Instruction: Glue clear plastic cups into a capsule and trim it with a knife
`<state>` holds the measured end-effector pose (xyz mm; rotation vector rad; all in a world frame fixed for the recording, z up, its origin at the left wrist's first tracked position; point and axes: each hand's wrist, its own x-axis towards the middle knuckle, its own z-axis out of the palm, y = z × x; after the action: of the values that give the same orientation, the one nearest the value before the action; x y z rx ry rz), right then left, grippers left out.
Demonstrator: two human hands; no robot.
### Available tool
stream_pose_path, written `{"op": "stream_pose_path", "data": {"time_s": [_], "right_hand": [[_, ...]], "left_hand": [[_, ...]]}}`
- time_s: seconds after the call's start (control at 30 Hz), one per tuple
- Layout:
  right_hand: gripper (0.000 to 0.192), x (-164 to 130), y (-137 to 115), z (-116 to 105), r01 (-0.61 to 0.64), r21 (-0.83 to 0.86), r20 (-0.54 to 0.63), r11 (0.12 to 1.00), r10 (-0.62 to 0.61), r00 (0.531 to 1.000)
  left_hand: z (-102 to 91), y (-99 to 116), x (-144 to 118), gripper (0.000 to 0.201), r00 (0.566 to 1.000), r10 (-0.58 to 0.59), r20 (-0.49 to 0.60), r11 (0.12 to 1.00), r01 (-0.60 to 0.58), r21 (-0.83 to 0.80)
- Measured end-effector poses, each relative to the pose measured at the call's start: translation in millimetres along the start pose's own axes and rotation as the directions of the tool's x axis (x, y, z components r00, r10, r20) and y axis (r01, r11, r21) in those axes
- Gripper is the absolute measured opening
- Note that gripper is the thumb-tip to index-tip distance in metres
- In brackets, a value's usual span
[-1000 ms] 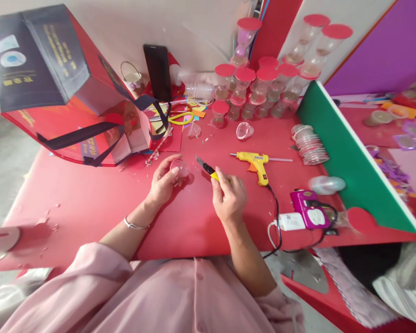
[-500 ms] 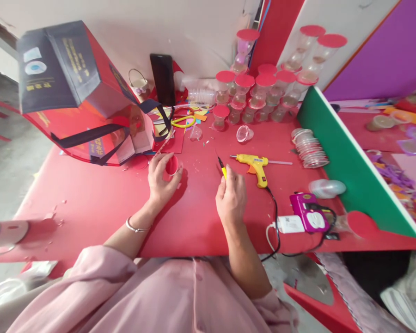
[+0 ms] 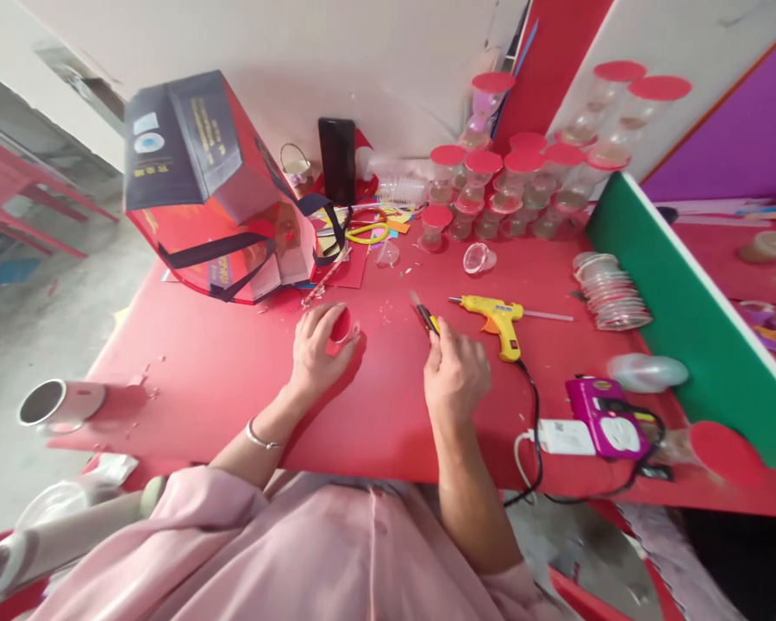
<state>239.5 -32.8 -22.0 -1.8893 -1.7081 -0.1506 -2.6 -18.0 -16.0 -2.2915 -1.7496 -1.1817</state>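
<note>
My left hand (image 3: pixel 320 349) is closed around a small clear plastic cup (image 3: pixel 341 326), tilted on its side just above the red table (image 3: pixel 375 405). The table's red shows through the cup wall. In my right hand (image 3: pixel 456 371) is a slim black-and-yellow craft knife (image 3: pixel 427 317), its thin tip pointing up and away to the left. A gap of bare table separates the tip from the cup. Just right of the knife lies a yellow glue gun (image 3: pixel 495 315) with a clear glue stick in its back end.
Hourglass shapes of joined cups with red discs (image 3: pixel 485 185) crowd the back. A red and dark gift bag (image 3: pixel 200 190) stands left of a propped phone (image 3: pixel 337 159). Stacked cups (image 3: pixel 611 293) lie along a green divider (image 3: pixel 685 336). A purple power socket (image 3: pixel 608 418) and mug (image 3: pixel 61 405) sit near the front.
The view has swung left, so everything appears further right. Both hands keep their hold on the cup and the craft knife; the knife's tip has turned a little further left.
</note>
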Motion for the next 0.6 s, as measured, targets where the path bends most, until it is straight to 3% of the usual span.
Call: {"op": "stream_pose_path", "data": {"time_s": [0.13, 0.2, 0.4, 0.5, 0.6], "right_hand": [[0.037, 1, -1, -1, -0.029, -0.008, 0.13, 1.0, 0.03, 0.991], [0.038, 0, 0, -1, -0.019, -0.018, 0.167, 1.0, 0.021, 0.986], [0.043, -2, 2, 0, 0.001, 0.034, 0.132, 0.999, -0.005, 0.991], [0.042, -3, -5, -4, -0.001, 0.152, 0.03, 0.988, -0.004, 1.0], [0.047, -3, -12, -8, 0.038, 0.237, 0.004, 0.971, -0.04, 0.999]], "left_hand": [[1.1, 2, 3, 0.042, 0.98, 0.094, 0.175, 0.996, -0.095, -0.003], [1.8, 3, 2, 0.041, 0.976, 0.094, 0.198, 0.995, -0.096, 0.0], [2.5, 4, -2, 0.062, 0.995, -0.092, 0.041, 0.995, 0.093, -0.037], [-1.5, 4, -4, 0.067, 0.977, -0.197, 0.084, 0.977, 0.203, -0.059], [-7.8, 3, -8, 0.061, 0.958, -0.245, 0.148, 0.964, 0.257, -0.066]]}}
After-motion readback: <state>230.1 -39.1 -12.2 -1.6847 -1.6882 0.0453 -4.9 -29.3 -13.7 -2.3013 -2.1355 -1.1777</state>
